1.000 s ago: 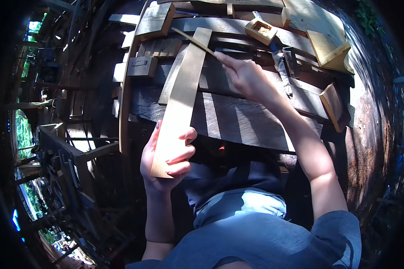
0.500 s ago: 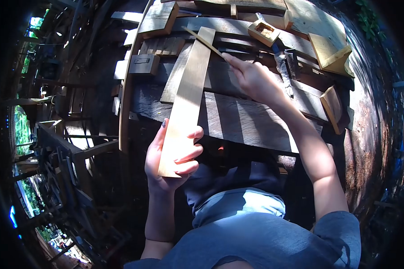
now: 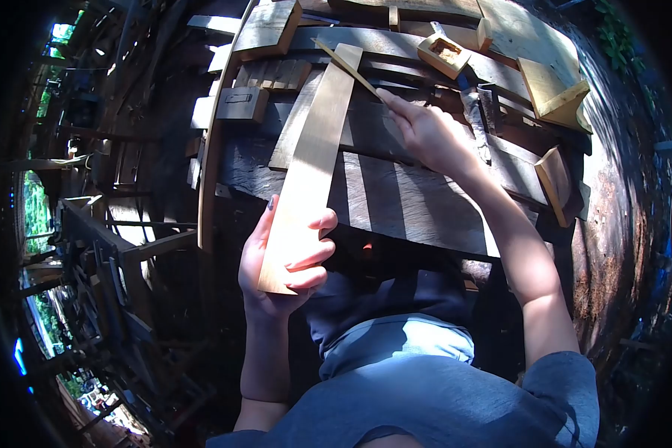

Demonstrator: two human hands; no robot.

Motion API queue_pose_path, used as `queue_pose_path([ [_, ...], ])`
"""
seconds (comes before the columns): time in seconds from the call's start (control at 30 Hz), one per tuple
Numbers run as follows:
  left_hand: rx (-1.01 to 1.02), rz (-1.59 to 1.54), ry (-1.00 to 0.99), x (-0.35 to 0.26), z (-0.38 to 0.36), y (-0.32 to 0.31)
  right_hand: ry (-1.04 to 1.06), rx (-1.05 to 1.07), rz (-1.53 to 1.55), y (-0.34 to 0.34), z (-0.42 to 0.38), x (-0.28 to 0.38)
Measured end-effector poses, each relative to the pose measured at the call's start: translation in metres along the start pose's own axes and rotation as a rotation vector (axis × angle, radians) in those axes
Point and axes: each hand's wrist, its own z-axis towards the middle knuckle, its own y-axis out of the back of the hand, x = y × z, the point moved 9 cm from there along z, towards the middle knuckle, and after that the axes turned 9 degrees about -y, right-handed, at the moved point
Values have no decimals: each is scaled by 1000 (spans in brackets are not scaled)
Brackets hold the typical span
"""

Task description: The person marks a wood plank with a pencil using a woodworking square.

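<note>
A long, flat, pale wooden board (image 3: 317, 149) slants upward, away from my body. My left hand (image 3: 295, 257) is wrapped around its near end, thumb along the left edge and fingers curled over the right edge. My right hand (image 3: 433, 134) pinches one end of a thin, light-brown strip (image 3: 349, 69), its exact kind unclear. That strip lies slantwise across the board's far end, its tip reaching past the left edge. Beneath the board's far half is a slatted wooden workbench (image 3: 403, 194).
On the bench, a hollowed wooden block (image 3: 444, 54) lies near a worn chisel-like tool (image 3: 474, 119). Wooden blocks (image 3: 243, 104) sit at the left, angled offcuts (image 3: 551, 179) at the right. A tall thin strip of wood (image 3: 210, 157) borders the left side. A large log (image 3: 605, 254) lies at right.
My right hand and the thin strip have shifted slightly to the right across the board's far end. My left hand keeps its hold, with the board's near end moved slightly left.
</note>
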Motion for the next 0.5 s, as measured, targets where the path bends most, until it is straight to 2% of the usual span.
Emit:
queue_pose_path([
  [0.13,12,-4,9,1,0,-3,-9,-132,-156,-22,90,-37],
  [0.2,20,5,5,-1,0,-6,229,-343,-131,-20,104,-29],
  [0.23,21,-3,4,0,0,-5,234,-338,-133,-19,100,-31],
  [0.3,35,-2,1,1,0,-3,114,-219,-44,-17,83,-41],
  [0.37,41,-6,-7,-1,1,-1,160,-144,98,1,22,-3],
  [0.5,42,5,9,0,0,-3,141,110,-119,-1,-42,32],
])
